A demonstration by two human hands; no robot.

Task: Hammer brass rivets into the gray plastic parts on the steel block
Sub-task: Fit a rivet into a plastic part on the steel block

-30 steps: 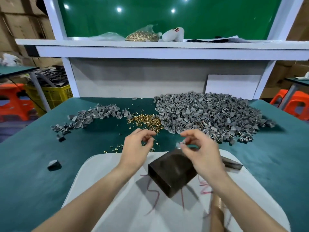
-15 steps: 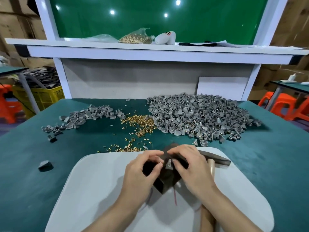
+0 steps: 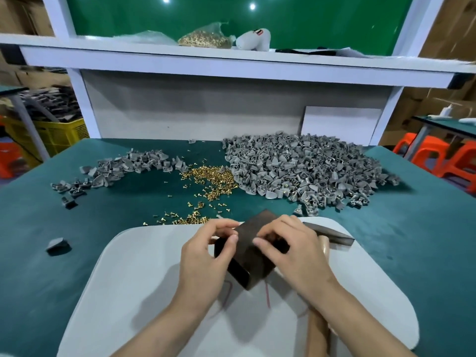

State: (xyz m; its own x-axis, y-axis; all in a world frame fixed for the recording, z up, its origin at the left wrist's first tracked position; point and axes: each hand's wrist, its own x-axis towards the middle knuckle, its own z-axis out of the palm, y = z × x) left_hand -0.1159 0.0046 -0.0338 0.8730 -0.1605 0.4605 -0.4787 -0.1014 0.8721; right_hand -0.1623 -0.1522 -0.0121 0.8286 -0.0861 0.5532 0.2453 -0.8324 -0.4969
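Note:
A dark steel block (image 3: pixel 251 256) stands on a white pad (image 3: pixel 134 279). My left hand (image 3: pixel 206 258) is at the block's left top edge, thumb and forefinger pinched together; the brass rivet between them is too small to make out. My right hand (image 3: pixel 293 253) curls its fingers over the right of the block's top, hiding the gray plastic part it holds. A hammer lies to the right, with its head (image 3: pixel 332 234) on the pad and its wooden handle (image 3: pixel 318 331) under my right forearm. Loose brass rivets (image 3: pixel 211 179) lie behind the block.
A big heap of gray plastic parts (image 3: pixel 304 171) fills the back right of the green table (image 3: pixel 77 228), and a smaller heap (image 3: pixel 123 168) sits back left. A single dark part (image 3: pixel 58 245) lies left of the pad. A bag of rivets (image 3: pixel 203 38) rests on the shelf.
Both hands came down from above the block onto its top. The gray part seen between the fingertips half a second ago is now covered by my right fingers.

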